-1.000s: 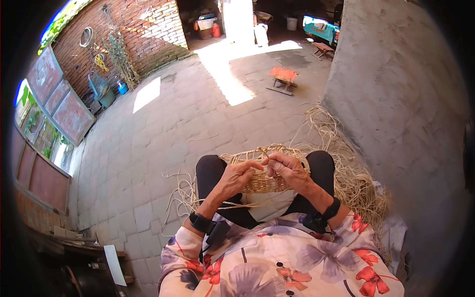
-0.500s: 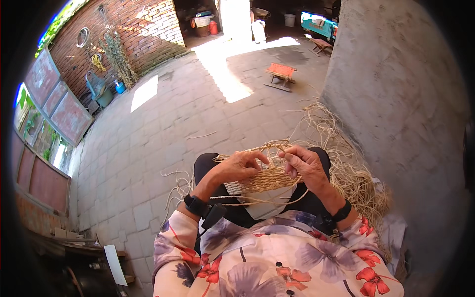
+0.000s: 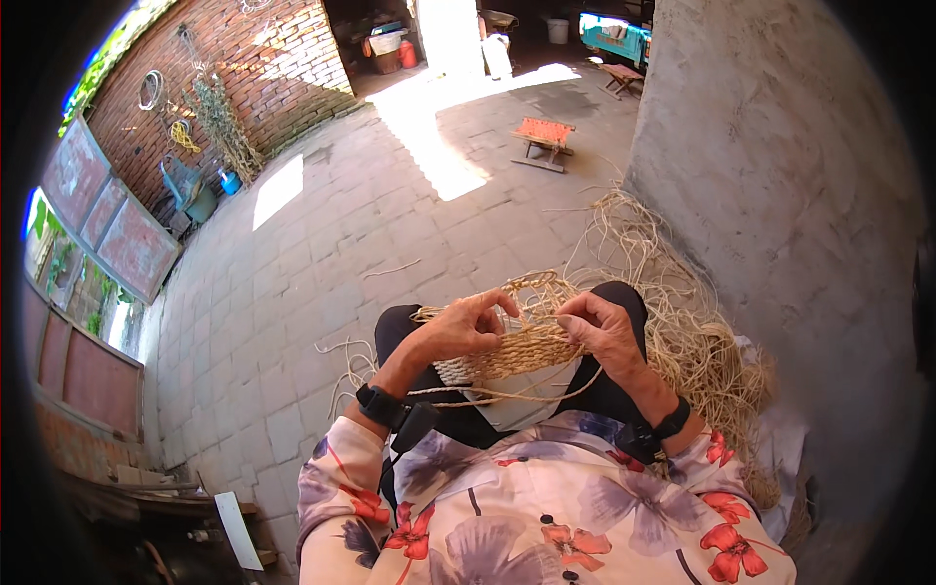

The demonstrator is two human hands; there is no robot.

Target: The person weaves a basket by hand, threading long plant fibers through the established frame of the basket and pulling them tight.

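Observation:
A small woven straw basket [image 3: 522, 357] rests on my lap, its braided side toward me. My left hand [image 3: 466, 326] grips the basket's left part, with the index finger arched over the upper edge. At the upper right, my right hand [image 3: 603, 330] is closed in a pinch, thumb and index fingertip together on a thin straw strand that is hard to make out. Loops of straw cord [image 3: 542, 281] rise at the far edge between the two hands. Loose cord ends [image 3: 448, 391] trail from the basket's near side across my lap. A flat grey-white piece [image 3: 517, 413] lies beneath it.
A large tangle of straw cord [image 3: 707, 366] lies at my right, beside a grey wall [image 3: 780, 185]. Ahead is a folding stool [image 3: 543, 135] with an orange seat. An open metal gate [image 3: 109, 210] stands at the left, and a white board [image 3: 237, 529] at the lower left.
My right hand has shifted slightly down from the rim, its fingers drawn into a pinch. The cord loops at the far edge sit differently. My left hand keeps its grip; the view has shifted slightly.

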